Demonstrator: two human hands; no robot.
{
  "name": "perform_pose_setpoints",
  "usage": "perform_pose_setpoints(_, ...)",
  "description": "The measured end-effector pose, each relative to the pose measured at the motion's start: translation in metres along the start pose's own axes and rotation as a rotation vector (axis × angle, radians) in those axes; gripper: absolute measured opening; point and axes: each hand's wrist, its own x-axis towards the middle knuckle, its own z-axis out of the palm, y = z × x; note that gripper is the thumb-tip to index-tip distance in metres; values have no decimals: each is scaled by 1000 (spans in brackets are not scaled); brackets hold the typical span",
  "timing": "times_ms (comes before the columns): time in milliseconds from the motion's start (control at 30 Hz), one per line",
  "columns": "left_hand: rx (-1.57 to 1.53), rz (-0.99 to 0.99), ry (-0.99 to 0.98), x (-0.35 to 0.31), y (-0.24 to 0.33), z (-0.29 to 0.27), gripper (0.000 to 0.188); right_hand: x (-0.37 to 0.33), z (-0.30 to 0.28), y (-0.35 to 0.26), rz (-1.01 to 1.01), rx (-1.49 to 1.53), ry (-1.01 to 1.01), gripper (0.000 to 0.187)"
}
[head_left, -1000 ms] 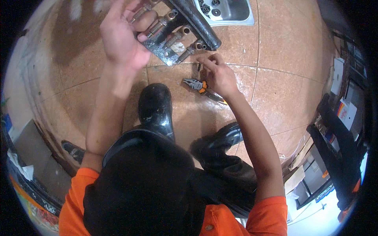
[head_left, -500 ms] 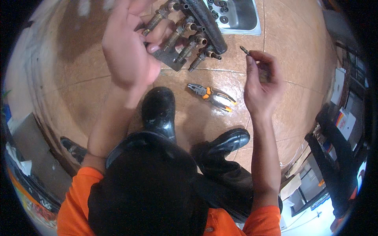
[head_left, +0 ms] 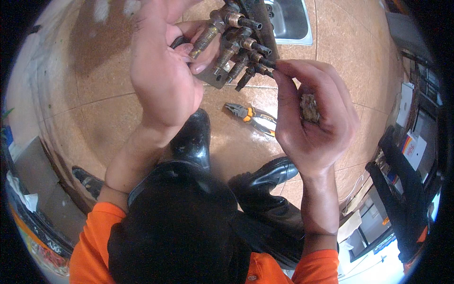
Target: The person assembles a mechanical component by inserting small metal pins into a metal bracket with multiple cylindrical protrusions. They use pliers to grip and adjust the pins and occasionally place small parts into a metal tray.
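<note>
We note our left hand [head_left: 165, 78] gripping, fingers [head_left: 203, 64] curled, our right hand [head_left: 317, 118] pinching, thumb [head_left: 285, 92] near forefinger [head_left: 298, 69], both forearms [head_left: 320, 203] extended forward.

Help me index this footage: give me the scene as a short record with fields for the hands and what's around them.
Left hand: gripping a dark metal assembly
Assembly details: several threaded brass-coloured fittings
Right hand: fingertips closed at the end of a dark stem on the assembly; brownish fibrous-looking wad in the palm
On floor: pliers with orange-and-black handles
Upper edge: metal basin, partly out of view
Footwear: black boots
Surface: brown tiled floor
</note>
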Motion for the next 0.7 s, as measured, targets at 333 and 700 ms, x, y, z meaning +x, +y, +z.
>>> perform_pose_setpoints(333,-19,-41,35,5,-5,1,71,1,7,6,-83,-61,45,20)
perform_pose_setpoints(700,-69,-75,21,-2,-8,-3,69,3,14,4,-40,-243,-132,11)
